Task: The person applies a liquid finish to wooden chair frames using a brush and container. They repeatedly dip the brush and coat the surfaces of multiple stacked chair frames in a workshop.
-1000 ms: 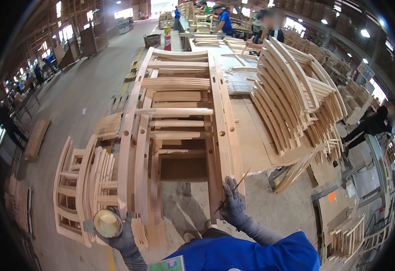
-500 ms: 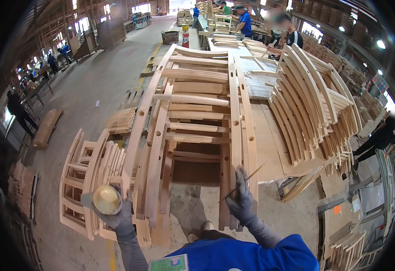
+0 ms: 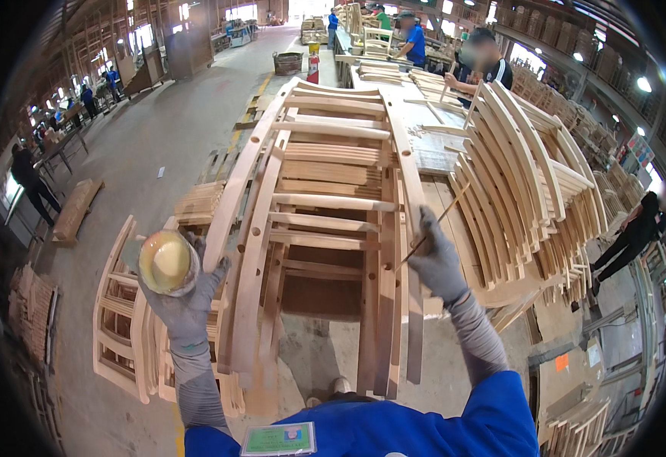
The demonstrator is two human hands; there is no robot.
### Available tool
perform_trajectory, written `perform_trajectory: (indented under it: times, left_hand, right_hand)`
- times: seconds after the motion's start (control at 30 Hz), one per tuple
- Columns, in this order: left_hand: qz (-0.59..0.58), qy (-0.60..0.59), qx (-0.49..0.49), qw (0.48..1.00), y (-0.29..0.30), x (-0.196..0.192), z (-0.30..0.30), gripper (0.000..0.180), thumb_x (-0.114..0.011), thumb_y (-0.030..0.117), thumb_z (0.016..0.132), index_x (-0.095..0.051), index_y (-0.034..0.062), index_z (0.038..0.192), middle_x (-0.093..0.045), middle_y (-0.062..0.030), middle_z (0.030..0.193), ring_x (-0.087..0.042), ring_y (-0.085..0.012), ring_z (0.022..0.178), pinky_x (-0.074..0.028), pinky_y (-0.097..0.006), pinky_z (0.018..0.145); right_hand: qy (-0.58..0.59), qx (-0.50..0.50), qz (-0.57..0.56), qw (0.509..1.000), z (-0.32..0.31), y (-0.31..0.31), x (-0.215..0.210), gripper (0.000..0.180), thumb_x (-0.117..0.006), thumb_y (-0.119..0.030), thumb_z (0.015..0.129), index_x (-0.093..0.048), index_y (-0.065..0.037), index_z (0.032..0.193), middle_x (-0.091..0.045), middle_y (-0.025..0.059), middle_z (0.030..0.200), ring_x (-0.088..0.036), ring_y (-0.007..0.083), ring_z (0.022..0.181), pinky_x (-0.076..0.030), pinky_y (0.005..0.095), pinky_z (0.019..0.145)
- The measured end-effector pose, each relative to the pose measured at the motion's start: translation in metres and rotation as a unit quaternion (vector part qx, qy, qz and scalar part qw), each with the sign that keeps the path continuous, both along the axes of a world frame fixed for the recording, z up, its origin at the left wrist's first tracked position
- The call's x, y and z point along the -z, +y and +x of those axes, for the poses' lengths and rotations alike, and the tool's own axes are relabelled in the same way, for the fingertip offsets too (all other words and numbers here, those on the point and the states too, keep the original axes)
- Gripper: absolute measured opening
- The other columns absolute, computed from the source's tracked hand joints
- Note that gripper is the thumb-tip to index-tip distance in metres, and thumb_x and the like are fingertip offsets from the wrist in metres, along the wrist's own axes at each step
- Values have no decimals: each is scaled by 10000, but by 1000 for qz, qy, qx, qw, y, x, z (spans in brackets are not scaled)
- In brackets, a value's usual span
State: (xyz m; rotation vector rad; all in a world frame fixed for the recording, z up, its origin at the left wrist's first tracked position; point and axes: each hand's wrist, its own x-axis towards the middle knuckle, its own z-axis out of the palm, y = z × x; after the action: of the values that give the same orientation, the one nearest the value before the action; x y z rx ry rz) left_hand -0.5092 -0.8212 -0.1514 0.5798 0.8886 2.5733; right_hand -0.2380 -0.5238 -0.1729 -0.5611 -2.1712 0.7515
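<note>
In front of me lies a stack of pale wooden chair-back frames [image 3: 321,202], with curved posts and several crosspieces. My left hand [image 3: 184,308], in a grey glove, is closed round a small cup [image 3: 168,263] of pale yellow, glue-like stuff. Its fingertips also meet the lower end of the top frame's left post [image 3: 230,217]. My right hand [image 3: 438,265], gloved too, grips a thin stick [image 3: 455,201] slanting up to the right. That hand lies against the right post of the top frame; whether it also grips the post I cannot tell.
More curved frames [image 3: 508,183] stand stacked on the table at right. Smaller frames [image 3: 120,320] rest low at left, beside slats [image 3: 200,202]. A person [image 3: 493,72] works across the table at back right; another person [image 3: 630,236] stands far right. A cardboard-covered surface [image 3: 569,373] is near right.
Both hands have moved up and away from me, still holding the cup and the stick. The top frame has shifted on the stack, its lower ends now at my hands.
</note>
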Motion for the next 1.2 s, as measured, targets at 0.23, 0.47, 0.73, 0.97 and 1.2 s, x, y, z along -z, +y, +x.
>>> perform_trajectory:
  times: [0.23, 0.47, 0.73, 0.97, 1.2]
  left_hand:
    - [41, 40, 129, 990, 27, -36, 49, 611, -479, 533, 876, -440, 74, 1278, -509, -168, 1224, -463, -319, 1201, -292, -695, 991]
    - [83, -141, 301, 939, 79, -18, 88, 582, -397, 604, 877, -474, 166, 1254, -562, -113, 1154, -516, -293, 1128, -383, -644, 923]
    - [19, -212, 229, 950, 89, 42, 79, 527, -433, 603, 860, -518, 196, 1185, -565, -59, 1090, -563, -262, 981, -466, -523, 814]
    - [62, -183, 145, 970, 117, 48, 28, 492, -506, 537, 858, -518, 165, 1181, -568, -79, 1074, -575, -266, 934, -500, -469, 791]
    - [139, -149, 248, 947, 163, 42, -41, 587, -568, 543, 818, -517, 93, 1192, -575, -162, 1109, -566, -300, 1017, -480, -458, 879]
  right_hand:
    - [6, -106, -180, 978, 25, 81, -50, 840, -613, 116, 633, -256, 70, 1393, -334, 159, 1437, -316, 202, 1317, -246, 268, 1077]
    - [61, -146, -187, 970, 63, 147, -1, 898, -595, 148, 610, -205, 60, 1415, -255, 140, 1483, -216, 189, 1371, -190, 283, 1102]
    - [158, -161, -136, 965, 59, 137, 64, 836, -577, 156, 640, -267, 28, 1405, -263, 157, 1480, -212, 232, 1385, -192, 291, 1095]
    - [175, -74, -64, 980, 28, 102, 82, 808, -616, 62, 658, -278, 37, 1392, -307, 179, 1455, -286, 260, 1355, -251, 332, 1091]
    - [114, -1, -70, 991, 21, 91, 66, 811, -613, 20, 658, -273, 40, 1394, -347, 180, 1430, -330, 248, 1334, -291, 306, 1069]
